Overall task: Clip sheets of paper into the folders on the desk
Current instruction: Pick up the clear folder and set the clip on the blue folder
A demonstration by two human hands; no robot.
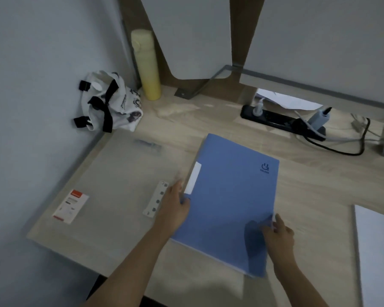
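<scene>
Both forearms reach forward, left hand (175, 209) and right hand (279, 237) gripping opposite edges of the folder (231, 196).

Right of the folder (231, 207), a white sheet (379, 251) runs off frame. Left of it lies a blue smear (148, 144), unidentifiable.

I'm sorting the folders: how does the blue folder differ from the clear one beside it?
The blue folder is opaque; the clear folder shows the desk through it. The blue folder is gripped by the left hand and right hand; the clear folder lies flat, ungripped. Both are thin and rectangular.
</scene>
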